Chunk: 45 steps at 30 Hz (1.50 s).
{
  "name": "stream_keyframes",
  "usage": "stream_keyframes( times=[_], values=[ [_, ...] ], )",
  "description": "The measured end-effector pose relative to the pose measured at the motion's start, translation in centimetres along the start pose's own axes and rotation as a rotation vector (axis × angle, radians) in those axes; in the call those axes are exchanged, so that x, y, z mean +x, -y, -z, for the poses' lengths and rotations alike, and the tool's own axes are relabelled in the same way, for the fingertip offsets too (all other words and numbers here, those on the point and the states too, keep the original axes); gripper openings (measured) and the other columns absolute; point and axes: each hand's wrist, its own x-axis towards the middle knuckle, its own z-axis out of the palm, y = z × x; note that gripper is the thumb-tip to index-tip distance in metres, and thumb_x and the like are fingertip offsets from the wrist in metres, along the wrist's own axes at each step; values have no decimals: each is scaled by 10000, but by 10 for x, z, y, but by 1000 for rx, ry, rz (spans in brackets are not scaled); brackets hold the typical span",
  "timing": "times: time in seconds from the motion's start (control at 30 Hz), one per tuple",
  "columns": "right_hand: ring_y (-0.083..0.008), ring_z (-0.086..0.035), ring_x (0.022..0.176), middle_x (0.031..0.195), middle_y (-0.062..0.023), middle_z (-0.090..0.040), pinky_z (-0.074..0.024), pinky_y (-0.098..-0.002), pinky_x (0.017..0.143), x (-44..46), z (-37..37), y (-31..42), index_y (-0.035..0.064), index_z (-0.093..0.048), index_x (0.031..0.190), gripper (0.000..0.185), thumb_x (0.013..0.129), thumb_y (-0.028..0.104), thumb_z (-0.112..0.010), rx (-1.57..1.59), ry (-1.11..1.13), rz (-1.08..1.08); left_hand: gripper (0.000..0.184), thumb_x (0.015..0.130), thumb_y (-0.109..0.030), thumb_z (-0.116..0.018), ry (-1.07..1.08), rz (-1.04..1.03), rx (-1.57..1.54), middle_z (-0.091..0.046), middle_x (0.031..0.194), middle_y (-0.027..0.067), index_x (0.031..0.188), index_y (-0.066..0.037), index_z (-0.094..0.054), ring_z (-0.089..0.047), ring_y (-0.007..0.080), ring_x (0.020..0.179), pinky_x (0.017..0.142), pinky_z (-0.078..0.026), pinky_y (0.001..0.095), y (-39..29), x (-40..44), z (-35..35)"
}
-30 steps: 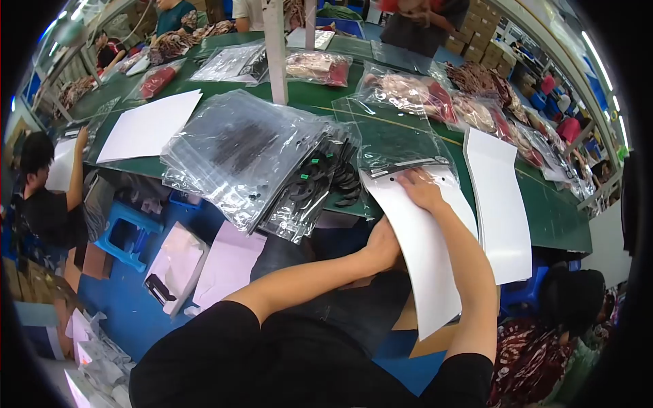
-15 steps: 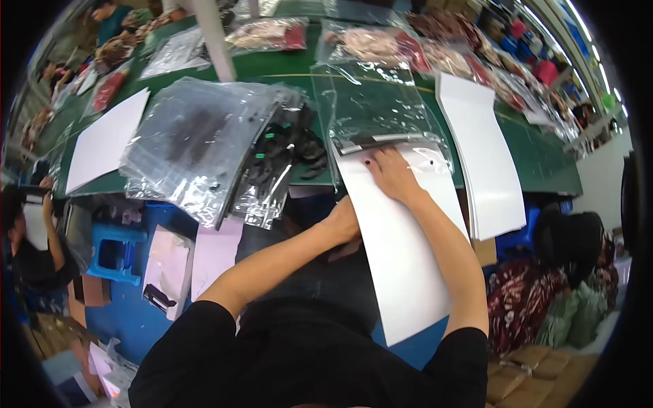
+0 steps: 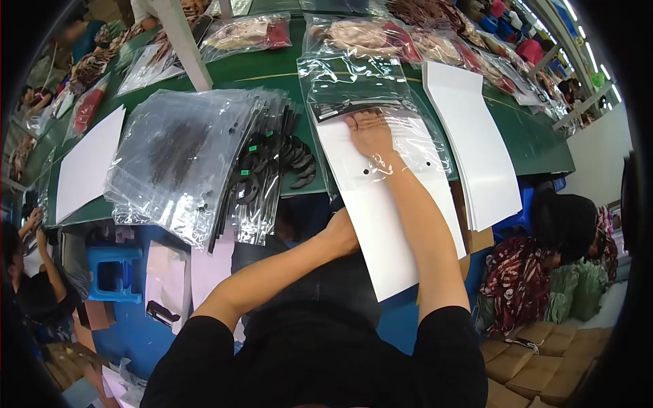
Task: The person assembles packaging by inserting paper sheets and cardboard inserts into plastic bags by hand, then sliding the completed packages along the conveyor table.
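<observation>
A long white sheet (image 3: 381, 231) lies partly inside a clear plastic bag (image 3: 354, 81), its lower end hanging past the green table's edge. My right hand (image 3: 371, 136) reaches into the bag and lies flat on the upper part of the sheet, fingers stretched forward close to the dark band across the bag. Beside the sheet's left edge is my left hand (image 3: 342, 232), below the table edge; its fingers pass behind the sheet and are hidden. Two dark round spots show on the bag over the sheet.
A stack of clear bags (image 3: 177, 143) and bags with black hook-like pieces (image 3: 258, 163) lie to the left. White sheets (image 3: 473, 149) are stacked at right. Packed garments (image 3: 360, 34) line the back. A blue stool (image 3: 115, 272) stands below; other people sit at far left.
My right hand has moved forward, deeper into the bag, and the white sheet has slid further in with it. My left hand stays near the sheet's left edge. The camera view has shifted slightly.
</observation>
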Motion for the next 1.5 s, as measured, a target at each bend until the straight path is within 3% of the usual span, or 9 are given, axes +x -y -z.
stream_keyframes(
  times=[0.13,0.3,0.4,0.53,0.7,0.97,1.07,1.2,1.5],
  values=[
    [-322,-632,1051,1084,-160,-692,-432,-470,999,18,-2,-3,78,-686,1048,418,1020,384,-403,-9,148,-37,457,925,-178,-513,222,143,-61,-557,1393,167,1358,-36,-550,-521,326,1296,1091,-419,399,3,-5,-11],
    [-337,-633,1023,1035,-168,-696,-449,-470,962,11,-1,-3,77,-684,1015,392,1007,379,-434,56,84,-93,435,932,-143,-484,160,171,-98,-568,1375,171,1348,-35,-551,-562,320,1241,1032,-471,379,9,-12,-20],
    [-365,-630,1021,1022,-185,-691,-453,-484,961,0,6,-9,68,-688,1024,425,1009,406,-431,40,126,-68,357,825,-80,-620,-73,86,-103,-664,1137,172,1177,-26,-640,-660,327,1017,833,-547,398,21,-13,-21],
    [-382,-625,1014,1047,-198,-680,-451,-481,965,-39,31,-12,64,-682,1067,356,1003,341,-468,83,194,-10,278,794,-61,-643,-11,228,-283,-671,1022,188,1069,-25,-663,-674,350,894,734,-558,423,15,-9,-4],
    [-399,-612,1005,1060,-214,-672,-435,-484,990,-72,57,-5,43,-672,1100,266,975,235,-537,146,120,40,260,819,-27,-579,88,255,-333,-679,1009,216,1064,17,-655,-664,365,951,790,-555,408,9,-10,10],
    [-400,-600,1005,1028,-220,-670,-410,-508,999,-79,58,-5,17,-666,1106,268,970,217,-551,153,8,61,203,844,-67,-625,-223,154,-315,-671,935,183,1035,-15,-669,-662,376,834,744,-547,426,-17,-13,42],
    [-397,-600,995,1009,-220,-668,-407,-507,1005,-79,57,-4,17,-670,1086,270,975,230,-547,194,-35,69,116,855,-69,-653,223,326,-385,-667,872,164,953,-17,-691,-652,357,800,723,-536,428,-22,-16,98],
    [-377,-599,981,986,-185,-672,-406,-497,1033,-81,63,2,27,-681,974,267,976,254,-542,204,19,-11,137,876,-129,-680,-346,646,100,-662,783,144,793,-21,-700,-639,334,800,682,-499,432,16,30,118],
    [-338,-623,942,931,-151,-687,-415,-502,1011,-87,58,-4,48,-700,950,303,978,293,-523,157,57,-36,297,871,-277,-659,93,803,653,-681,735,176,729,-23,-714,-632,327,784,742,-417,405,93,79,68]
  ],
)
